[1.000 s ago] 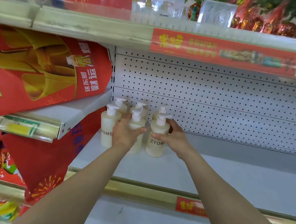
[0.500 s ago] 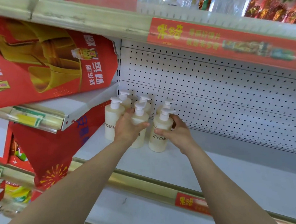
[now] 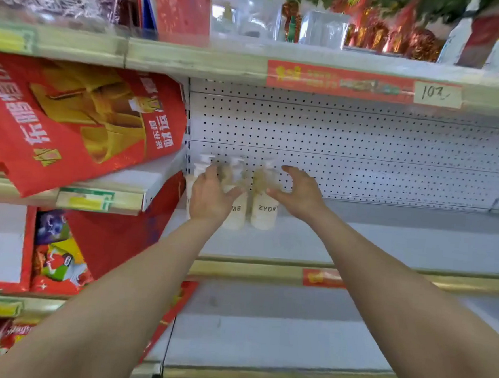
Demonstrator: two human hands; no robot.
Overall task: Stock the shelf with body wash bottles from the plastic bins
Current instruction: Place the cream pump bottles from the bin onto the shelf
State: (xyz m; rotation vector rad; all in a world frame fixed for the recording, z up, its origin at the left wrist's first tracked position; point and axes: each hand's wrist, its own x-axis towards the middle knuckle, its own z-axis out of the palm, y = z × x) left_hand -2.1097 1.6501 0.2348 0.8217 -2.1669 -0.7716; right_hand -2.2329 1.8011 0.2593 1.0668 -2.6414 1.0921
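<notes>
- Both hands have let go since a moment ago. The left hand (image 3: pixel 212 199) and right hand (image 3: pixel 301 192) were wrapped round two front bottles, and now their fingers are uncurled and fanned out.
- Body wash bottles (image 3: pixel 258 220), cream with white pump heads, stand upright in a tight cluster at the far left corner of the shelf (image 3: pixel 371 244), in two rows.
- Middle front bottle (image 3: pixel 237 214) shows the letters "ME", and the right front bottle (image 3: pixel 267 210) reads "ZYOM". A third front bottle on the left is mostly hidden behind the left hand, and the back row is blurred.
- Left hand is raised flat in front of the left and middle bottles, thumb stretched right. Motion blur hides whether it touches them.
- Right hand is just right of the right front bottle, fingers spread toward the back and thumb pointing at the bottle's neck. It holds nothing.
- Behind the cluster runs a white pegboard (image 3: pixel 363 143).
- Along the shelf's near edge lies a gold strip (image 3: pixel 251 271) bearing a small red tag, with a lower shelf (image 3: pixel 291 339) beneath it.
- To the left, a slanted shelf carries a large red and gold package (image 3: pixel 69 123), and colourful snack packs (image 3: pixel 60 259) sit below it.
- Overhead, the upper shelf has a red price strip (image 3: pixel 338 81) with a handwritten tag (image 3: pixel 436 94) at its right end.
</notes>
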